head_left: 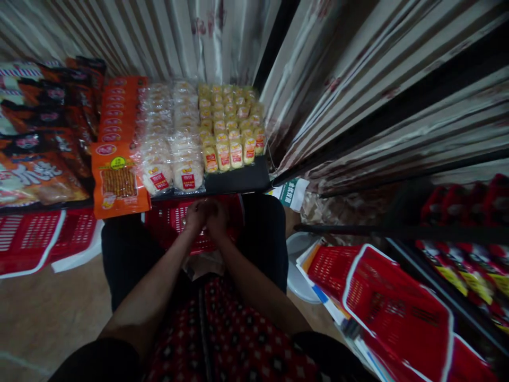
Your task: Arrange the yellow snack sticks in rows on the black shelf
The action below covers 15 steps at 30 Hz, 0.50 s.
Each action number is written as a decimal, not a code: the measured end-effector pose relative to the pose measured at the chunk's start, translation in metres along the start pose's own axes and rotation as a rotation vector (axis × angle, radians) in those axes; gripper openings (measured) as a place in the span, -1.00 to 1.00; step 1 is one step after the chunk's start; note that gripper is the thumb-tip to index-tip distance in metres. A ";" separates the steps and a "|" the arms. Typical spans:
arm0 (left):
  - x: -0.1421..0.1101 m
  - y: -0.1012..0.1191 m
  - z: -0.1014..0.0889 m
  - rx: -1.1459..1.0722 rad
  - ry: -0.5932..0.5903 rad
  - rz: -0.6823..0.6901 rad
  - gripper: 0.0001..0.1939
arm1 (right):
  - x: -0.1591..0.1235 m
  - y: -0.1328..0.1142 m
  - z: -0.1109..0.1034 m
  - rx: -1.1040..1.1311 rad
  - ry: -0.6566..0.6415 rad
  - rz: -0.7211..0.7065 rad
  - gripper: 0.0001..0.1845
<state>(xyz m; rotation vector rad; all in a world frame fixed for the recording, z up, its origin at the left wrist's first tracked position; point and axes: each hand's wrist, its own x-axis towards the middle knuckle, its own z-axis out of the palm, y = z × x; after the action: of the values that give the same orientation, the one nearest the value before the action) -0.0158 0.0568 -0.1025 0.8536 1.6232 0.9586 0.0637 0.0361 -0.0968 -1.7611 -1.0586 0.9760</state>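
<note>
My left hand (195, 215) and my right hand (217, 217) meet between my knees, over a red plastic basket (165, 225) under the shelf's front edge. Their fingers curl inward toward each other. What they hold, if anything, is too dark and small to make out. Just above them on the black shelf (238, 180) stand rows of round white wrapped crackers (189, 164). Small yellow-wrapped snacks (229, 151) fill rows to the right. An orange snack packet (119, 180) hangs slightly over the edge on the left.
Large orange-and-black snack bags (40, 164) line the shelf's left end. Red shopping baskets (397, 313) lean at the lower right beside a pale round tub (304, 265). Dark rails (382, 106) and striped curtains (222, 37) stand behind. Red packets (469, 207) hang far right.
</note>
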 end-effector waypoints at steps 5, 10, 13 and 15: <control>-0.020 0.015 -0.017 -0.129 0.002 -0.062 -0.71 | -0.011 -0.014 -0.007 0.006 -0.085 -0.040 -0.67; -0.037 0.035 -0.025 -0.237 0.025 -0.101 -0.61 | -0.018 -0.015 -0.013 -0.005 -0.143 -0.065 -0.65; -0.043 0.046 -0.022 -0.298 0.052 -0.127 -0.60 | -0.021 -0.017 -0.018 -0.002 -0.186 -0.079 -0.63; -0.048 0.051 -0.020 -0.311 0.058 -0.130 -0.61 | -0.024 -0.019 -0.022 0.011 -0.220 -0.107 -0.62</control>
<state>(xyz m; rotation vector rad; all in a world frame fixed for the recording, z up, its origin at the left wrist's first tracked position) -0.0205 0.0332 -0.0337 0.5062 1.5067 1.1149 0.0707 0.0141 -0.0668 -1.5962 -1.2698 1.1247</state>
